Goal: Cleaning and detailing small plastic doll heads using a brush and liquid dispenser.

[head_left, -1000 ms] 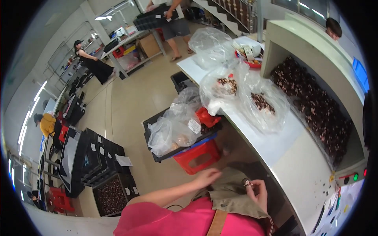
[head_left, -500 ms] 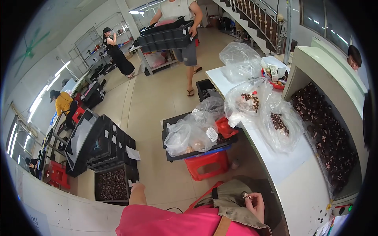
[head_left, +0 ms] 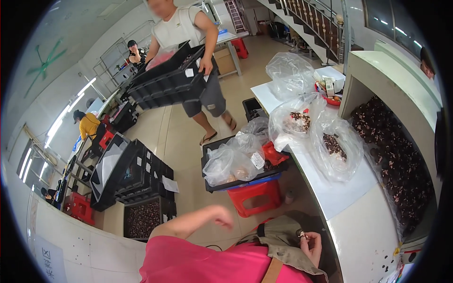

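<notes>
My right hand [head_left: 311, 248] pinches a small dark round piece [head_left: 300, 233] with a pale part at its lower end, just above the khaki apron [head_left: 279, 235] at my lap. What kind of piece it is, I cannot make out. My left hand [head_left: 221, 217] is raised over the floor in front of me, left of the red stool [head_left: 255, 198]. Motion smears its fingers, and nothing shows in it. A large heap of dark pieces with pale bits [head_left: 394, 155] fills the pale-framed bin at my right.
Clear plastic bags [head_left: 337, 153] with brown-and-white pieces lie on the white table [head_left: 342, 203]. A black crate of bags [head_left: 207, 186] sits on the stool. Stacked black crates [head_left: 141, 177] stand at the left. A person [head_left: 181, 30] carries black crates [head_left: 165, 89] ahead; others are farther back.
My left hand has moved right and up, away from the crates at the left. The person with the crates has come nearer and leftward. My right hand still pinches the small piece.
</notes>
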### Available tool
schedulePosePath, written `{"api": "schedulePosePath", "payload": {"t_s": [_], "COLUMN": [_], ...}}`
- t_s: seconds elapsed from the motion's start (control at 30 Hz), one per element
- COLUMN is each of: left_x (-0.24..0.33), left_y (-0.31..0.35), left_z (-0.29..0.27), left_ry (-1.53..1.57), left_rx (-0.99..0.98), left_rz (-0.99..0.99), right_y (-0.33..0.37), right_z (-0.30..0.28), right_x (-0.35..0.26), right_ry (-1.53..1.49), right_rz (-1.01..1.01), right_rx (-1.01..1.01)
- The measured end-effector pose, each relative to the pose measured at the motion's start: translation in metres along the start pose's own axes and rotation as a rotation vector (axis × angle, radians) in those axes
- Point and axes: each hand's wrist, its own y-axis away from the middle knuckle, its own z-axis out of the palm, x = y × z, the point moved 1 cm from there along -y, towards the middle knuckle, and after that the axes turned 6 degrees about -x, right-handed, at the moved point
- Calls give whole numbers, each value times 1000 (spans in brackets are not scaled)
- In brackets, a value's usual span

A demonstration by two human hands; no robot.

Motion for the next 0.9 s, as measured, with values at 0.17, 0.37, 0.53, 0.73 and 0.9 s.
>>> {"api": "schedulePosePath", "payload": {"t_s": [0.17,0.37,0.53,0.73,0.9], "left_x": [186,269,286,305,314], "left_y": [80,129,140,139,123], "left_z": [11,47,70,81,71], "left_ry": [-29,-112,-126,-216,-87], "left_rx": [-40,-242,-281,-113,-28], "left_rz": [987,1043,1113,1321,1286], "right_y": [15,43,59,71,57], "right_z": [-15,-75,-78,-71,-47], "right_x": [-10,48,20,-17,-39], "right_ry": [2,121,203,410,210], "right_rz": [-80,-469,-711,-641,-377], "right_rx": [37,141,196,213,534]}}
